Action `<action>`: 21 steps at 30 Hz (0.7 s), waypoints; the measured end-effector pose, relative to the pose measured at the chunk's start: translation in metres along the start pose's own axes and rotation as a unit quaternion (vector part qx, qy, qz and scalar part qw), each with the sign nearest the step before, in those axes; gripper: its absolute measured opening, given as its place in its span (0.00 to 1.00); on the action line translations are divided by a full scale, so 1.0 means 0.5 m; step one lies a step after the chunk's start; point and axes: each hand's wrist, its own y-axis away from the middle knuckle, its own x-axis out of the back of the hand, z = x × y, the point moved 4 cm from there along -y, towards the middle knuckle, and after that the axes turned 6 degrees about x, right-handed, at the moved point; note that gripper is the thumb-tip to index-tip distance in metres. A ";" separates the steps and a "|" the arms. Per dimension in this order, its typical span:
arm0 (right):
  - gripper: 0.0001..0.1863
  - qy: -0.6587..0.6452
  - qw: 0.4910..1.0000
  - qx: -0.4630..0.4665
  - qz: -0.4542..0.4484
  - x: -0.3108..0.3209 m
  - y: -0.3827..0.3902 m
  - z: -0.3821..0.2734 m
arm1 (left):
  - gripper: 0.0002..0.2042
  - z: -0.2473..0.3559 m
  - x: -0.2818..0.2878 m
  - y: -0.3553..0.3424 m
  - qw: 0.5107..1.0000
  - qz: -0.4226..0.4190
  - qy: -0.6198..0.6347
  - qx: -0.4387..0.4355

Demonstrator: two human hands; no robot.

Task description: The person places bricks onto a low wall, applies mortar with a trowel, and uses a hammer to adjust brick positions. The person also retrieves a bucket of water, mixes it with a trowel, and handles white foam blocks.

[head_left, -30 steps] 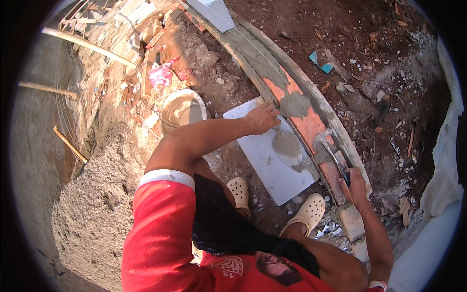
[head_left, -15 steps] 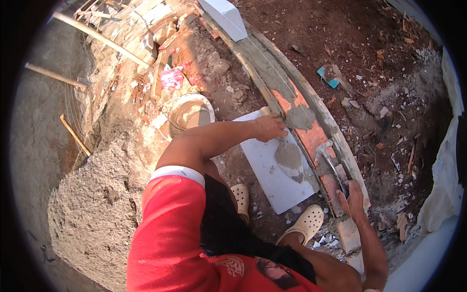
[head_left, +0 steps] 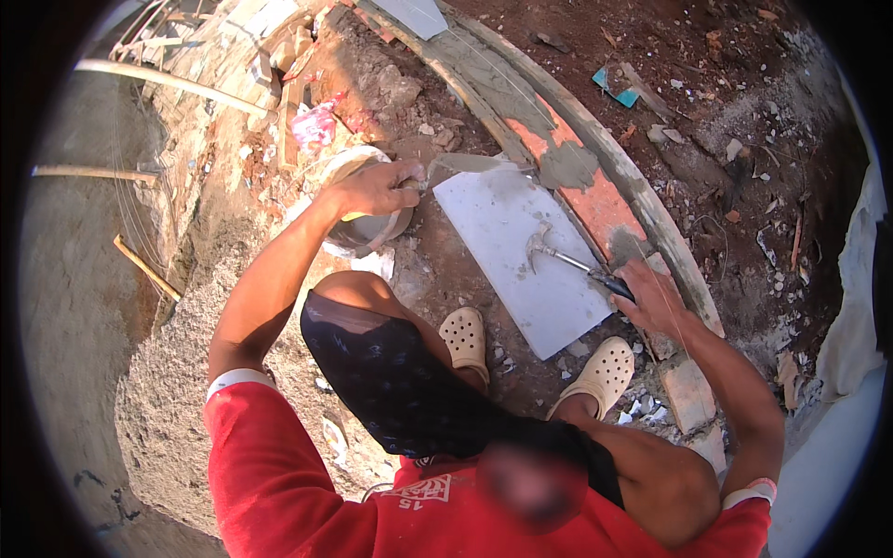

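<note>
My left hand (head_left: 386, 191) is closed on a trowel at the bucket (head_left: 363, 242), which contains grey mortar; its blade (head_left: 474, 166) reaches right over the top of a white board (head_left: 498, 251). My right hand (head_left: 649, 296) grips the black handle of a claw hammer (head_left: 549, 244), whose metal head hangs over the board. Beside the board runs a low, curved strip of orange brick (head_left: 603, 212), partly coated in wet grey mortar (head_left: 567, 163) and edged by wooden boards, with a thin string along it.
A white block (head_left: 414, 14) sits at the far end of the strip. Rubble, wooden poles (head_left: 172, 86) and a pink plastic bag (head_left: 312, 126) lie on the left; dark soil with a teal scrap (head_left: 614, 88) on the right, beside white sheeting (head_left: 846, 288). My feet in beige clogs stand below the board.
My left hand has moved left from the board to the bucket. The grey patch on the board is gone. The hammer has swung left from the brick strip to above the board.
</note>
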 end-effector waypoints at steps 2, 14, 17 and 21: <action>0.19 -0.013 0.999 0.042 -0.009 -0.015 -0.023 -0.019 | 0.14 -0.012 -0.039 0.017 0.979 -0.055 0.193 0.042; 0.24 0.074 0.994 0.074 -0.039 -0.081 -0.016 -0.040 | 0.14 -0.015 -0.193 0.024 0.730 -0.034 0.667 0.142; 0.26 0.091 0.992 0.081 -0.034 -0.073 -0.019 -0.046 | 0.15 -0.016 -0.215 -0.004 0.760 0.033 0.632 0.152; 0.23 0.040 0.996 0.039 -0.070 -0.063 -0.022 -0.044 | 0.16 -0.069 -0.221 -0.081 0.896 0.071 0.407 0.163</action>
